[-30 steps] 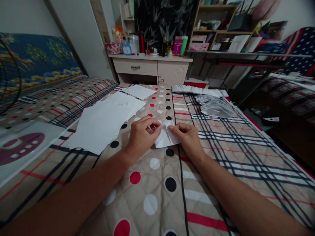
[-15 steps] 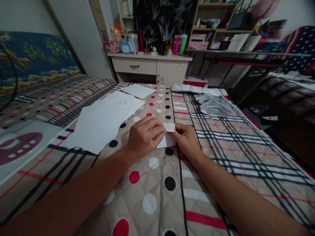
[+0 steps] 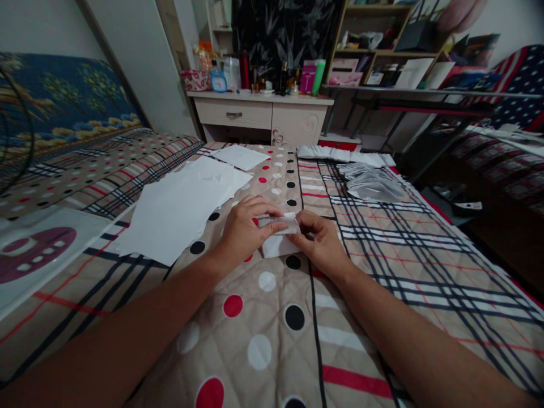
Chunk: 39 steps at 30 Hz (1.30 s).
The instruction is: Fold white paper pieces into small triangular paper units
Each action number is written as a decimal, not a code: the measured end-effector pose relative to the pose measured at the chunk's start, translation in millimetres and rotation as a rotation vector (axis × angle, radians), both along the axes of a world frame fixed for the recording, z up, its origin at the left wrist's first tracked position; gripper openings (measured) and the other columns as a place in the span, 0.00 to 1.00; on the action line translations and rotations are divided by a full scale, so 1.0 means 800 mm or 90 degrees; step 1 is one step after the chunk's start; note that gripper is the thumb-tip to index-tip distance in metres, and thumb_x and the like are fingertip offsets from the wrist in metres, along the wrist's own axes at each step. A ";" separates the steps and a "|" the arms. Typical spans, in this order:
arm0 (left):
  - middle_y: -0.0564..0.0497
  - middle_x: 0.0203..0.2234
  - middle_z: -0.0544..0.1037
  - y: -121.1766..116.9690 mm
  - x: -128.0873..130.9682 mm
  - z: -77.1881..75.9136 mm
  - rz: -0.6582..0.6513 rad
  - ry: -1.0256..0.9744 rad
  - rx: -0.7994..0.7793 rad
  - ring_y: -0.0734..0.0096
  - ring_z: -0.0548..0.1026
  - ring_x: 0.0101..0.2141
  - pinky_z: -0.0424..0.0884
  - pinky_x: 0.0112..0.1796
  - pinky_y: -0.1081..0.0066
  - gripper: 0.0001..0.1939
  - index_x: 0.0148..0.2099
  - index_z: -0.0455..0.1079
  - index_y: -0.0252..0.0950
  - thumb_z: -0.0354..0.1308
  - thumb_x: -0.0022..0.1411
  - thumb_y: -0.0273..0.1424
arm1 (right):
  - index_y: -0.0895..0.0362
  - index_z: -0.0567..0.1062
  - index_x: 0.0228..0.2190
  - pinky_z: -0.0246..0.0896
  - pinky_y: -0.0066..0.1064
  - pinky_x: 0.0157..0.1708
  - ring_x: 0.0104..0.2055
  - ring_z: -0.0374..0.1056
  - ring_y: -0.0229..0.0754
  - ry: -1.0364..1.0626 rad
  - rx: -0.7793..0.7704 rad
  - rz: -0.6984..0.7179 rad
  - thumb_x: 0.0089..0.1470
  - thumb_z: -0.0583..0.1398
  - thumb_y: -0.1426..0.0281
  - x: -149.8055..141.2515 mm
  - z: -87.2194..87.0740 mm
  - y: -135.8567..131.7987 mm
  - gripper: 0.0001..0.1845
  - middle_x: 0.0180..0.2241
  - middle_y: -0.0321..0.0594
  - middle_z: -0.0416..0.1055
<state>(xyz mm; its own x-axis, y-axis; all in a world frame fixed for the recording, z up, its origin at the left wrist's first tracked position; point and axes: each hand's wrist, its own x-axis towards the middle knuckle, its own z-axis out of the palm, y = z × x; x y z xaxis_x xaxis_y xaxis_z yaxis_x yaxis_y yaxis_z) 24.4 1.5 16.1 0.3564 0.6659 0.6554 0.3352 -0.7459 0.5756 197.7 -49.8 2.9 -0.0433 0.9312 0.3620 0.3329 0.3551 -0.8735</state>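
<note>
Folded paper [image 3: 278,246] shifted slightly left; fingers of your left hand [image 3: 244,226] and right hand [image 3: 322,239] pinch it; align edges, press crease evenly

On a beige quilted bedspread [image 3: 276,317] with dots and plaid, white paper sheets [image 3: 170,212] lie left of the bare left hand [image 3: 243,231] and bare right hand [image 3: 323,242], which grip a small folded white paper [image 3: 278,247].

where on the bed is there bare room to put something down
Two patches of the bedspread are bare: the plaid stretch right of the right hand, nearer than the fanned pile, and the dotted strip between the forearms, nearer than the folded white paper. It is crowded left of the left hand, with white paper sheets and a printed plastic bag.
</note>
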 end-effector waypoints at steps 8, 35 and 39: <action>0.48 0.35 0.77 0.001 0.002 -0.001 -0.041 -0.093 -0.105 0.68 0.75 0.38 0.70 0.42 0.68 0.04 0.30 0.77 0.35 0.66 0.55 0.31 | 0.57 0.73 0.25 0.57 0.34 0.36 0.33 0.64 0.42 0.044 0.081 0.019 0.54 0.60 0.66 0.001 0.005 0.000 0.09 0.29 0.39 0.68; 0.48 0.32 0.77 -0.011 0.012 -0.005 -0.092 -0.089 -0.219 0.70 0.74 0.34 0.68 0.32 0.73 0.06 0.29 0.79 0.35 0.62 0.57 0.29 | 0.57 0.66 0.16 0.51 0.29 0.25 0.24 0.57 0.35 0.004 0.018 -0.083 0.49 0.61 0.69 -0.008 -0.001 -0.002 0.14 0.19 0.34 0.63; 0.49 0.30 0.78 -0.016 0.014 -0.001 -0.100 -0.092 -0.238 0.69 0.75 0.34 0.68 0.32 0.73 0.04 0.28 0.78 0.35 0.65 0.54 0.29 | 0.57 0.68 0.17 0.51 0.28 0.24 0.23 0.56 0.34 0.001 -0.006 -0.097 0.46 0.63 0.67 -0.010 -0.001 -0.004 0.13 0.19 0.33 0.63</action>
<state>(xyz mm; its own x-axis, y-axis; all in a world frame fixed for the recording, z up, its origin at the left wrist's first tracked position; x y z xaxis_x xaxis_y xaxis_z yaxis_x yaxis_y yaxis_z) 35.9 -11.4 15.2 0.3946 0.8123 0.4294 0.1301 -0.5121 0.8490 189.9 -52.7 2.5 0.0996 0.9304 0.3528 0.3810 0.2919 -0.8773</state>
